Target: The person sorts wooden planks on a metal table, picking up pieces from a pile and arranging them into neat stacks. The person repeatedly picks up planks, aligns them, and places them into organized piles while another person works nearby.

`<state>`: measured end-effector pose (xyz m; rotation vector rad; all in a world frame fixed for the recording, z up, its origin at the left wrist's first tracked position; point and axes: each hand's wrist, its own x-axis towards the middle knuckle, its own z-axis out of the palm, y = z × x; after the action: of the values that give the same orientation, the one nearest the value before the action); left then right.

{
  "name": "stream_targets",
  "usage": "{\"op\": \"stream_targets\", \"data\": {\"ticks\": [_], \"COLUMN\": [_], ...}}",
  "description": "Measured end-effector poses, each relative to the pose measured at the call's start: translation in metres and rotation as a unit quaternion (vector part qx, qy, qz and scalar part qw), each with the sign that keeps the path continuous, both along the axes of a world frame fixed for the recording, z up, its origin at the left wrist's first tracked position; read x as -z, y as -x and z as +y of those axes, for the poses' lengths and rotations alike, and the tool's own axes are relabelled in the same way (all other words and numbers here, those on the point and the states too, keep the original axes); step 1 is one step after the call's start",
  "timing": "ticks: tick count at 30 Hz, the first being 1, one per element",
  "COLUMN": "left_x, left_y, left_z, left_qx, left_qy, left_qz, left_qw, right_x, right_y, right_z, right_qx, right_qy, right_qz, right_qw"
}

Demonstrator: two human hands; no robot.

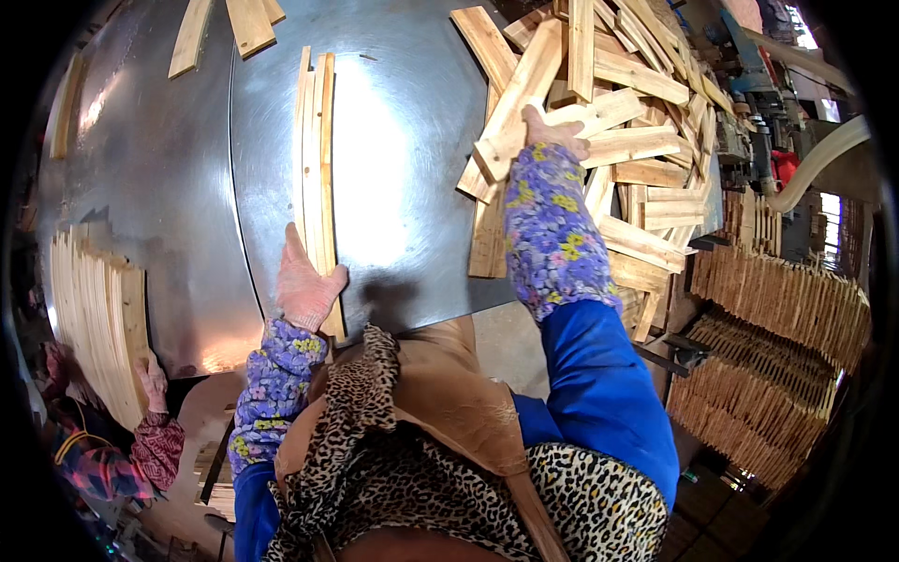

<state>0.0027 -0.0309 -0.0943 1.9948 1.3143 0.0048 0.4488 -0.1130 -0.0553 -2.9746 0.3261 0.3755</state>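
Observation:
My left hand (309, 292) is at the near end of a row of narrow wooden strips (316, 169) lying side by side on a shiny metal tabletop (421, 244). Its thumb is against the row's right side and its fingers stretch along the left side, so the strips run between them. My right hand (555, 136) reaches onto a heap of short wooden boards (637, 145), fingers spread. Under its edge lies a wide pale board (521, 105), slanting across the heap's left side. The fingertips partly disappear among the boards.
At far left, another person's hand (152, 382) touches a stack of upright strips (98, 318). Loose boards (248, 23) lie at the table's far side. Stacked wood (768, 365) stands to the right, below machinery with a pale hose (824, 159). A seam (242, 225) crosses the table.

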Motion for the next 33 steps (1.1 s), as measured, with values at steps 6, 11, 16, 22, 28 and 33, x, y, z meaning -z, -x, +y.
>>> {"op": "stream_targets", "data": {"ticks": [6, 11, 16, 22, 28, 33], "left_x": [0.019, 0.019, 0.012, 0.018, -0.019, -0.051], "left_y": [0.004, 0.001, -0.003, -0.005, -0.019, -0.030], "left_z": [0.001, 0.000, -0.001, 0.000, -0.004, 0.014], "left_qx": [0.011, 0.022, -0.005, -0.021, -0.040, 0.001], "left_qy": [-0.030, -0.030, -0.008, 0.013, 0.023, -0.036], "left_qz": [-0.059, -0.070, -0.018, -0.038, 0.084, 0.110], "left_qw": [0.998, 0.997, 1.000, 0.999, 0.995, 0.993], "right_x": [0.029, 0.036, 0.033, 0.031, 0.022, 0.032], "right_y": [-0.002, 0.075, 0.175, 0.278, 0.126, 0.008], "right_z": [-0.049, -0.153, -0.142, -0.030, 0.037, 0.061], "right_qx": [0.031, 0.075, 0.052, -0.404, -0.463, -0.317], "right_qy": [-0.162, -0.770, -0.788, -0.211, -0.048, -0.068], "right_qz": [-0.067, 0.074, 0.197, 0.335, -0.031, -0.075], "right_qw": [0.984, 0.629, 0.581, 0.824, 0.884, 0.943]}}
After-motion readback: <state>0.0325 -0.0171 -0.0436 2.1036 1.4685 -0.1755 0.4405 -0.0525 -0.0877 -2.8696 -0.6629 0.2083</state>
